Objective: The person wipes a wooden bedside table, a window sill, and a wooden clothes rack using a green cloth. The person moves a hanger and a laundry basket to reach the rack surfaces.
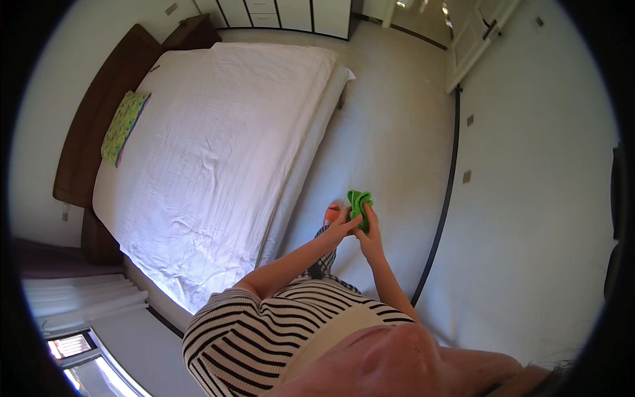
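A bunched green cloth [359,201] is held between my two hands, in front of my body and above the floor. My left hand [342,225] grips its lower left side with the fingers bent against it. From the right, my right hand [372,233] closes round the cloth, thumb and fingers pressing into the folds. The hands are close together at the cloth's lower end. Part of the cloth is hidden behind the fingers.
To the left stands a bed [218,145] with a white sheet, a dark wooden headboard [86,126] and a green patterned pillow [124,127]. A white wall [522,198] runs along the right. White cabinets [291,16] and an open door [477,40] are at the far end.
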`<state>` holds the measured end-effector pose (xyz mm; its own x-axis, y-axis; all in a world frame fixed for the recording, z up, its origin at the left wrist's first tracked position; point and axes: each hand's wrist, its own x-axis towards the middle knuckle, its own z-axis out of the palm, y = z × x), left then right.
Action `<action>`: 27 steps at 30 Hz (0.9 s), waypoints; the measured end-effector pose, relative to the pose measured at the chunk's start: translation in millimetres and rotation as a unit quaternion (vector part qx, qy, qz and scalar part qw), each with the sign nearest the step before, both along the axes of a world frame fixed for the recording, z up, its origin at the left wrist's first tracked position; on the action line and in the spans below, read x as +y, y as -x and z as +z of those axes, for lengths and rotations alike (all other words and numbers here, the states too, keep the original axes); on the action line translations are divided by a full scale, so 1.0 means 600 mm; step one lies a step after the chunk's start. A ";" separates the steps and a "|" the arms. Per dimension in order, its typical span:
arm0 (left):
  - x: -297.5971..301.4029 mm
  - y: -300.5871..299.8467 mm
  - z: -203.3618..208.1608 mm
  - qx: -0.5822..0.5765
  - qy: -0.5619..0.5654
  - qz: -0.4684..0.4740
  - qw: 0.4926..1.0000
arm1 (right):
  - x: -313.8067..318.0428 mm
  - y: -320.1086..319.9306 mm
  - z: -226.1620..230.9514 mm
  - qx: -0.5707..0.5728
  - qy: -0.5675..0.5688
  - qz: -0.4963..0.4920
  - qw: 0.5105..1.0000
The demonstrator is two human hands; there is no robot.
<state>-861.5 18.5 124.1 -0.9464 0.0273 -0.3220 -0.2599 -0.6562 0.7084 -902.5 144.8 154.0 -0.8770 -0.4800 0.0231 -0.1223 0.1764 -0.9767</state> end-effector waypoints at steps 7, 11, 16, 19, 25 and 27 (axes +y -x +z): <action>-0.077 0.268 0.001 0.002 -0.036 -0.030 0.999 | -0.006 0.255 0.001 -0.141 0.146 -0.116 0.972; -0.103 0.426 0.043 -0.002 -0.010 -0.078 0.997 | -0.007 0.408 -0.006 -0.212 0.149 -0.182 0.948; -0.082 0.588 0.009 0.001 -0.005 -0.108 0.994 | 0.001 0.541 -0.060 -0.353 0.299 -0.036 0.886; -0.060 0.685 -0.039 0.036 0.048 -0.078 0.995 | 0.003 0.644 -0.100 -0.417 0.335 -0.037 0.844; -0.062 0.901 -0.125 0.028 0.311 0.031 0.949 | -0.026 0.903 -0.135 -0.474 0.227 -0.064 0.848; -0.105 0.953 -0.139 0.057 0.366 0.058 0.927 | -0.052 0.977 -0.139 -0.446 0.279 -0.073 0.847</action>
